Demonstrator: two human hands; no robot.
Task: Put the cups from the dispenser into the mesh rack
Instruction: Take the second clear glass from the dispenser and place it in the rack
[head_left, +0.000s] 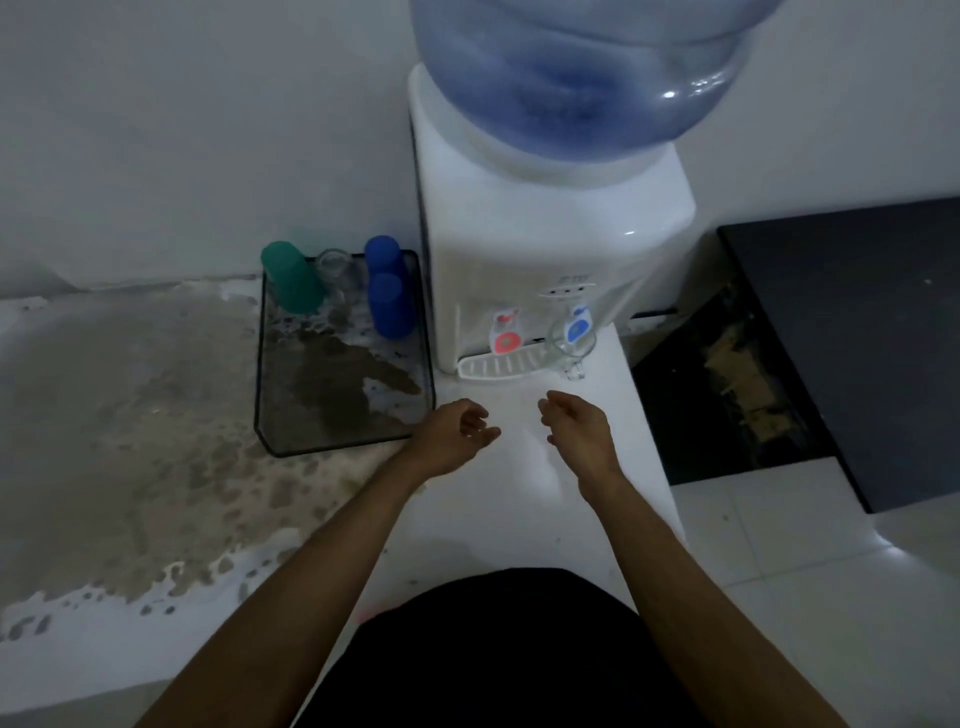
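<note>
Seen from the head camera, looking down at a white bench (519, 499); white water dispenser (524, 280) at the back, big blue bottle (582, 73) on top; red tap (506, 332) and blue tap (579, 325) above a white drip tray (493, 366).

Clear glass cup (570, 345) upright under the blue tap, at the right end of the drip tray, handle toward the camera.

Dark mesh rack (270, 415) just left of the dispenser, on a stained surface; 1 green cup (291, 278) upside down in its far left corner; 1 clear glass (335, 270) beside it, blurred; 2 blue cups (387, 291) at the far right, apparently stacked upside down.

Left hand (452, 434) in front of the dispenser, near the rack's near right corner, fingers loosely curled, holding nothing; right hand (576, 426) just below the glass cup, apart from it, fingers half curled, palm inward, holding nothing.
</note>
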